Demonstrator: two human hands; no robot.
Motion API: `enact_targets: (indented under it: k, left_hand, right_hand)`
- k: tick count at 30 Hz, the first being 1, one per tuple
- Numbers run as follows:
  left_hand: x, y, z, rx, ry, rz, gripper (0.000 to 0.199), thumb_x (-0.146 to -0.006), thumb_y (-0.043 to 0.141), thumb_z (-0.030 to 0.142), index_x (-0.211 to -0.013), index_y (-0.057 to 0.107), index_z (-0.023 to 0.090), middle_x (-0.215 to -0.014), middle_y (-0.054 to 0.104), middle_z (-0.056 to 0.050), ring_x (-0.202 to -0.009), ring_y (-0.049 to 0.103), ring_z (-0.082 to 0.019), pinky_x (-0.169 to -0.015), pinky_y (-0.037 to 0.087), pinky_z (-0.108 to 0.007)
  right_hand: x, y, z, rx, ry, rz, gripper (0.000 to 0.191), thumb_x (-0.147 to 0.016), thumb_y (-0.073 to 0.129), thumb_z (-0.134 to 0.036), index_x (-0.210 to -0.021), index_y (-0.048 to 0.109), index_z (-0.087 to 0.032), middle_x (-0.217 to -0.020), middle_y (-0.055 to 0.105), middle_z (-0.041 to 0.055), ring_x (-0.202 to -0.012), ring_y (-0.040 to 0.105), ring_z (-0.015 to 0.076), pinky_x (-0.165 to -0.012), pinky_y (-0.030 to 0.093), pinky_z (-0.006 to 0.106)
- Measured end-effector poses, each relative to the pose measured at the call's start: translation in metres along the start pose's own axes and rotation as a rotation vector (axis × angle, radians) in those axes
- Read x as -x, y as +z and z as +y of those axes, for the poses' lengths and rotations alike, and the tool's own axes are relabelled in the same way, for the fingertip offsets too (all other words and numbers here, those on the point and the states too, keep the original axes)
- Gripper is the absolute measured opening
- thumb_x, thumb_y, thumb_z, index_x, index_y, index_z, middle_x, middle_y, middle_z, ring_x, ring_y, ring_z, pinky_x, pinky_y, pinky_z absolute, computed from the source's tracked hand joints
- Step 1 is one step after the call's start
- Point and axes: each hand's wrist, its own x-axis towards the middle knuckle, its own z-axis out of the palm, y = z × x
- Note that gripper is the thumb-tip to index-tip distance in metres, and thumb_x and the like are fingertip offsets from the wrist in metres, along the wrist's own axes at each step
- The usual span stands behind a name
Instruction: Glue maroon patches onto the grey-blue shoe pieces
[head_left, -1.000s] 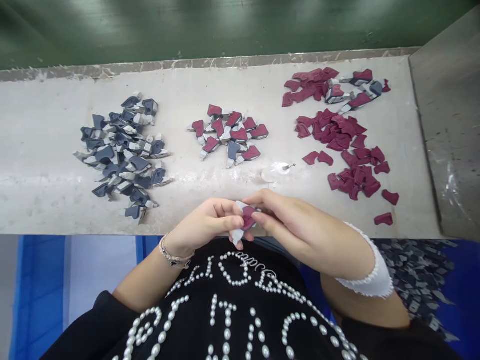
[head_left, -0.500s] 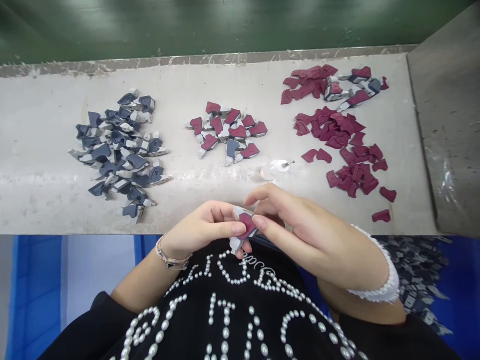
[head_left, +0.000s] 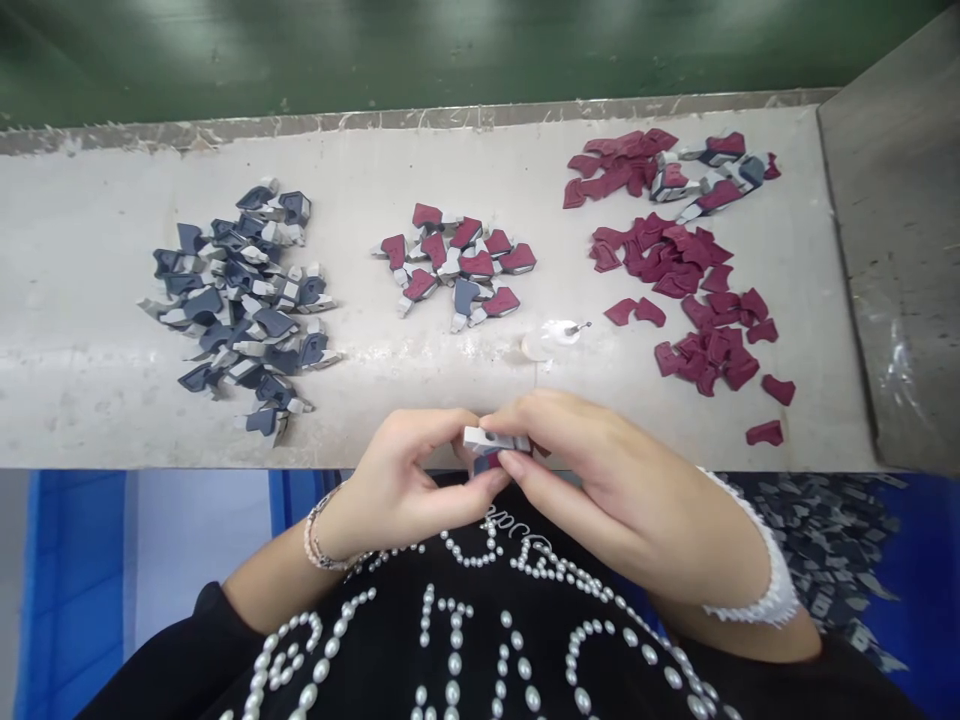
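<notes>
Close to my body, over the table's front edge, both hands grip one small grey, navy and maroon plastic part (head_left: 491, 441). My left hand (head_left: 409, 480) pinches it from the left, thumb along its lower side. From the right, my right hand (head_left: 592, 460) holds it between thumb and curled fingers. The fingers cover much of the part, and a bit of maroon shows by the right fingers. Ahead lies a group of similar parts with maroon faces (head_left: 476, 264). A small white bottle with a thin metal tip (head_left: 551, 341) lies just beyond my right hand.
Navy and grey parts (head_left: 240, 300) are heaped on the left of the table (head_left: 390, 390). Loose maroon pieces (head_left: 667, 255) lie on the right, with a few assembled parts (head_left: 716, 180) behind. Blue bins (head_left: 75, 580) stand below the front edge. A metal panel (head_left: 892, 250) bounds the right.
The part has been turned, so its grey edge faces up instead of its maroon face. My right hand has closed in on it, and both hands now grip it.
</notes>
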Motion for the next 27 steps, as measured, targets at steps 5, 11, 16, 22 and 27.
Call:
enact_targets:
  k: [5, 11, 16, 22, 27]
  left_hand:
    - [-0.001, -0.002, 0.000, -0.136, 0.004, 0.053, 0.005, -0.084, 0.071, 0.018, -0.082, 0.066, 0.017, -0.064, 0.062, 0.002, -0.056, 0.057, -0.011, -0.053, 0.048, -0.023]
    - [-0.028, -0.034, -0.021, -0.351, -0.234, 0.211, 0.024, -0.098, 0.057, 0.038, -0.101, 0.066, 0.016, -0.085, 0.076, -0.005, -0.078, 0.074, -0.018, -0.066, 0.061, -0.027]
    - [-0.032, -0.077, -0.026, -0.758, -0.295, 0.432, 0.033, -0.100, 0.051, 0.037, -0.126, 0.060, 0.018, -0.118, 0.071, -0.011, -0.103, 0.070, -0.024, -0.088, 0.058, -0.037]
    - [-0.028, -0.123, -0.021, -1.144, -0.366, 0.474, 0.036, -0.094, 0.051, 0.026, -0.124, 0.064, 0.011, -0.132, 0.059, -0.022, -0.126, 0.047, -0.045, -0.102, 0.037, -0.062]
    - [-0.031, -0.146, -0.015, -1.201, -0.355, 0.184, 0.047, -0.087, 0.061, 0.019, -0.133, 0.060, 0.027, -0.122, 0.071, -0.008, -0.114, 0.056, -0.036, -0.097, 0.039, -0.050]
  right_hand:
    - [0.000, -0.002, 0.007, -0.044, 0.018, -0.018, 0.020, -0.104, 0.041, -0.018, -0.116, 0.056, -0.024, -0.112, 0.067, 0.0022, -0.100, 0.061, 0.0178, -0.088, 0.048, 0.033]
    - [0.019, -0.019, 0.036, -0.077, 0.232, 0.182, 0.023, -0.100, 0.053, -0.046, -0.116, 0.051, -0.029, -0.099, 0.064, 0.0018, -0.092, 0.064, 0.0206, -0.079, 0.053, 0.033]
    - [-0.002, -0.024, 0.075, 0.039, 0.380, 0.411, 0.050, -0.084, 0.067, -0.059, -0.120, 0.054, -0.026, -0.111, 0.064, 0.0086, -0.098, 0.062, 0.0296, -0.083, 0.052, 0.044]
    - [-0.029, -0.021, 0.086, -0.062, 0.268, 0.337, 0.038, -0.090, 0.062, -0.054, -0.116, 0.063, -0.027, -0.118, 0.066, 0.0081, -0.101, 0.062, 0.0309, -0.091, 0.050, 0.049]
    - [-0.017, -0.023, 0.082, -0.180, 0.219, 0.321, 0.048, -0.097, 0.052, -0.056, -0.136, 0.050, -0.028, -0.114, 0.069, 0.0076, -0.106, 0.064, 0.0271, -0.095, 0.051, 0.044]
